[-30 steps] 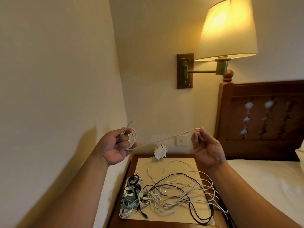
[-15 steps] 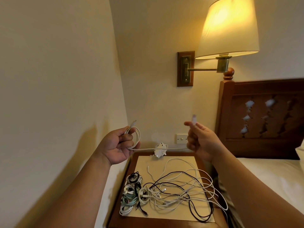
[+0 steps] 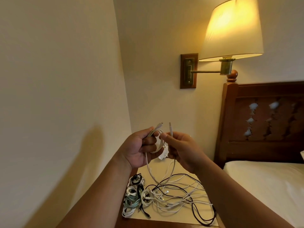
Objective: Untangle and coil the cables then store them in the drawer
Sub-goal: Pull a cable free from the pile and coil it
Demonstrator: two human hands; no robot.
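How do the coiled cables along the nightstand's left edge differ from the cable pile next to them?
The coiled cables are wound into small tight bundles set in a row. The cable pile is loose, with its strands crossing and sprawling widely. The coiled cables include a teal one, while the cable pile shows only white and black. The coiled cables take up a narrow strip, and the cable pile covers far more surface. Both lie on the nightstand.
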